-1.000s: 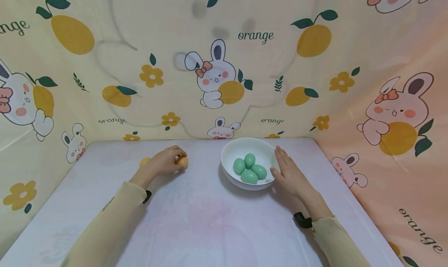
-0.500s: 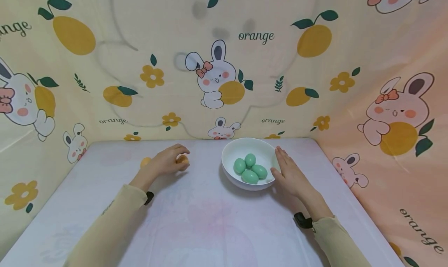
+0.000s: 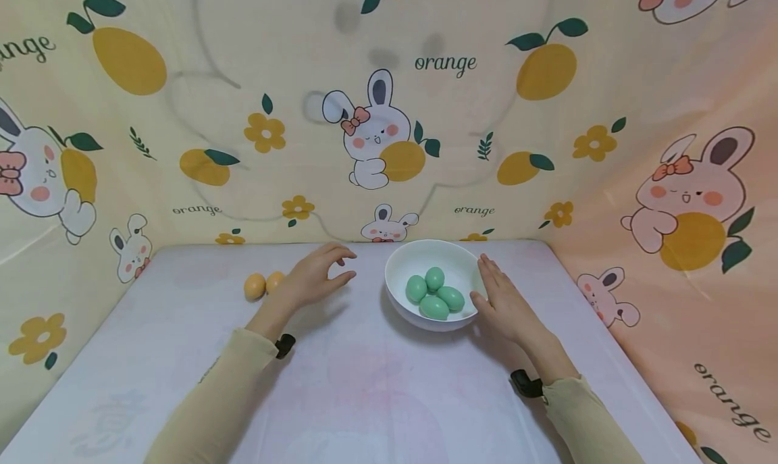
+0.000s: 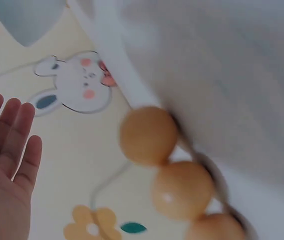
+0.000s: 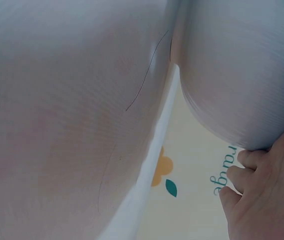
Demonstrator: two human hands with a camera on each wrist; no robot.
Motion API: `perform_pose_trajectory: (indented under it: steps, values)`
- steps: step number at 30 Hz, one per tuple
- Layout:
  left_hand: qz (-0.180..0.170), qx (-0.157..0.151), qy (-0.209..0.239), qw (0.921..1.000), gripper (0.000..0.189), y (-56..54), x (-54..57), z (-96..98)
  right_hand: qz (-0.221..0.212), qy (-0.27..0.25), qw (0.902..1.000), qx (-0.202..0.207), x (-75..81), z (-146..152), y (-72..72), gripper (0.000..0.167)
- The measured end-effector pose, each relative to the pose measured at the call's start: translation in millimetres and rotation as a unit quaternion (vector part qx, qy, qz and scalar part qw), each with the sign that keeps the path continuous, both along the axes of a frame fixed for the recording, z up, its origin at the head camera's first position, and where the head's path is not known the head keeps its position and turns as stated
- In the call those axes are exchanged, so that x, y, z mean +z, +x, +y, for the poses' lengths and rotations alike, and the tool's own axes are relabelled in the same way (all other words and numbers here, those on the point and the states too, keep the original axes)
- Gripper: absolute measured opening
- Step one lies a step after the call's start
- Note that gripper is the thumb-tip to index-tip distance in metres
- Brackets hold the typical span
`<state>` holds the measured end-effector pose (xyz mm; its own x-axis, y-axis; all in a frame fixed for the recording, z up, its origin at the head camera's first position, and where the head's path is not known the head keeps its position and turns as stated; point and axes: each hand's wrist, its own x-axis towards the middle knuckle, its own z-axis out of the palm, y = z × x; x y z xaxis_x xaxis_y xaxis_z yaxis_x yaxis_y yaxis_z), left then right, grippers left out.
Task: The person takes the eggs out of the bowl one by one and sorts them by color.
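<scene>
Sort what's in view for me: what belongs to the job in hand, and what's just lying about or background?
Likely in the job:
- bowl
- four green eggs inside it
- three orange eggs
- right hand, at the bowl's side
- left hand, holding nothing

Lying about or background:
- dark strand
- table
- printed backdrop
- black wristbands

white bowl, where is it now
In the head view, the white bowl stands just right of centre, near the far edge of the table, with the right hand at its right side.
</scene>
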<state>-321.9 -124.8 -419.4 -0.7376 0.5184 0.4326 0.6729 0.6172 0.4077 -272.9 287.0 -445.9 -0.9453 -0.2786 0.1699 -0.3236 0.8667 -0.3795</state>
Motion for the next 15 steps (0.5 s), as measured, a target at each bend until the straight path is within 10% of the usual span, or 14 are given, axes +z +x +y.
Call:
perform_pose_trajectory:
  steps: [15]
  values:
    - [0.014,-0.036,0.042,0.9984,0.036,5.6,2.2,59.0,0.0,0.001,1.0,-0.005,-0.6,0,-0.1,0.077]
